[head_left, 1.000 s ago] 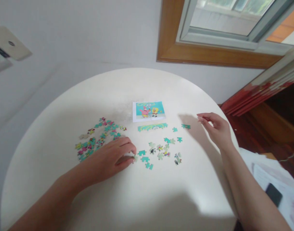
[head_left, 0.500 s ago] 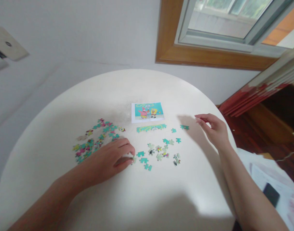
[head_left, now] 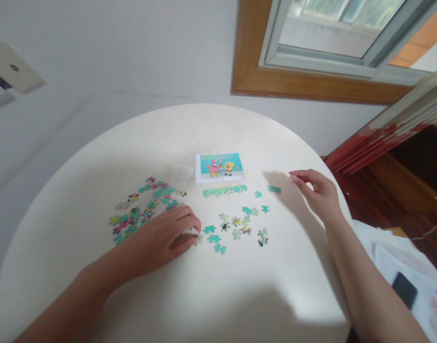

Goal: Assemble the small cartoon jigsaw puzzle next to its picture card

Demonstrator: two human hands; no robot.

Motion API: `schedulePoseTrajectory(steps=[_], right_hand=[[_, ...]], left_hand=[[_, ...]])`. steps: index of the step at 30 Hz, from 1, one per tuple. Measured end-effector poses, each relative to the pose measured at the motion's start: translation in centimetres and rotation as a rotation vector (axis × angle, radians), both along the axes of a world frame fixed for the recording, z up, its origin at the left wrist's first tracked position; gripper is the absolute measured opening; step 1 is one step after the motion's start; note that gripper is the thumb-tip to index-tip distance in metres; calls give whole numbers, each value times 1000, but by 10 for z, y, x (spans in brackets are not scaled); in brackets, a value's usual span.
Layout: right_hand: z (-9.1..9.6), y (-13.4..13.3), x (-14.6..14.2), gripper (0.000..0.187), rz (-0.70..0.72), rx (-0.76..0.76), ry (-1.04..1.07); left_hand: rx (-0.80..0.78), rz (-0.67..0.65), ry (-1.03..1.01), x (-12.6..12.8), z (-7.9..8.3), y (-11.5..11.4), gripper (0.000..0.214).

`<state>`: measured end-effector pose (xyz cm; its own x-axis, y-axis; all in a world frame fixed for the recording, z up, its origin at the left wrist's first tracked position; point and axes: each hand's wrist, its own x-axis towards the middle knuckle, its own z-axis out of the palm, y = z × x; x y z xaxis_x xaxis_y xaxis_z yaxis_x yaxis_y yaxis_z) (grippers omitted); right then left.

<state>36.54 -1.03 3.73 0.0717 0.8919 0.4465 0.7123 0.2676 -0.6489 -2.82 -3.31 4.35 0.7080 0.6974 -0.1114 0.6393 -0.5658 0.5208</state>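
Note:
My left hand (head_left: 166,234) lies on the round white table (head_left: 189,295), fingers curled, its fingertips pinching a pale jigsaw piece (head_left: 199,237). Just right of it lie several loose teal and coloured pieces (head_left: 236,228). A heap of pieces (head_left: 141,212) sits behind the left hand. A joined strip of pieces (head_left: 224,191) lies below the small reference picture (head_left: 219,166). My right hand (head_left: 316,190) hovers at the table's right side, fingers loosely curled, thumb and fingertips close together. A single teal piece (head_left: 274,189) lies just left of it.
A wood-framed window (head_left: 311,52) is in the wall behind the table. At the lower right, beyond the table's edge, white papers (head_left: 386,257) with a dark phone (head_left: 404,288) on them lie. A red and wooden surface (head_left: 390,143) stands at the right.
Hardly anything differs. The view shifted slightly; both hands keep their places, the right one drifting a little to the left.

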Motion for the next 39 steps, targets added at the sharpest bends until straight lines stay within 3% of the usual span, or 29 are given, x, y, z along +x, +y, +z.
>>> schedulePoseTrajectory(steps=[39], right_hand=[[-4,1,3,19,22,4,8]], left_hand=[[36,-15,-33,-2,-3,0,12]])
